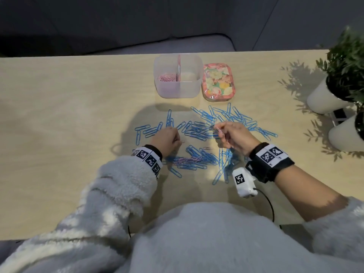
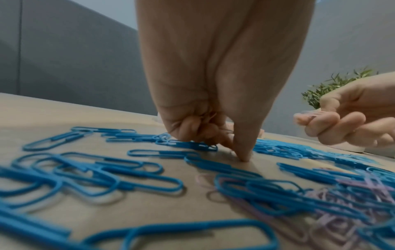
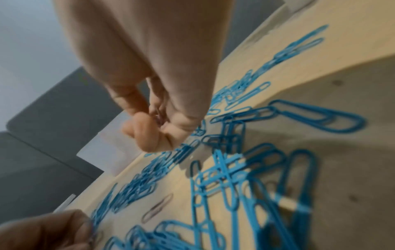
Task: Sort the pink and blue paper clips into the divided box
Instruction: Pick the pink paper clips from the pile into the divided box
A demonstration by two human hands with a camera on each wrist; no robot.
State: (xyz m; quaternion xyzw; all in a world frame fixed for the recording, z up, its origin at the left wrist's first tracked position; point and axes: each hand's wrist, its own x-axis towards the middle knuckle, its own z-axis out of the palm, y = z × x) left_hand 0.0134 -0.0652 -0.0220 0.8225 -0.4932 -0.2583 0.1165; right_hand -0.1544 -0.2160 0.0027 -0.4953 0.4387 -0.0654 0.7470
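Early-to-mid sort, by the look of it: the divided box [image 1: 178, 75] has a small heap of pink clips [image 1: 167, 78] in its left compartment, the right compartment looks empty, so no blue seems sorted yet. Blue clips [image 1: 204, 127] are scattered all over the table [image 1: 59, 115], ahead of, beside and under both sets of fingers, plus a leftover pink bunch [image 1: 187, 160] mixed into blue just wrist-side of the left hand [image 1: 166, 139]. One loose pink clip [image 1: 206, 148] lies between the two hands. Left hand is down at the table, fingertips [image 2: 243, 157] touching the surface, other fingers curled in around what look like a few pink clips tucked in the palm; a small pink clip [image 1: 182, 142] sits right at the tips. Right hand [image 1: 234, 137] is lifted off the pile, thumb and fingers clamped on pink clips [image 1: 220, 132] that stick out beyond the fingertips; how many, can't tell, the wrist view is blurred. The box is well ahead of both hands, a floral tin [image 1: 218, 81] just beside it. Left to do: the remaining pinks, then all the blue.
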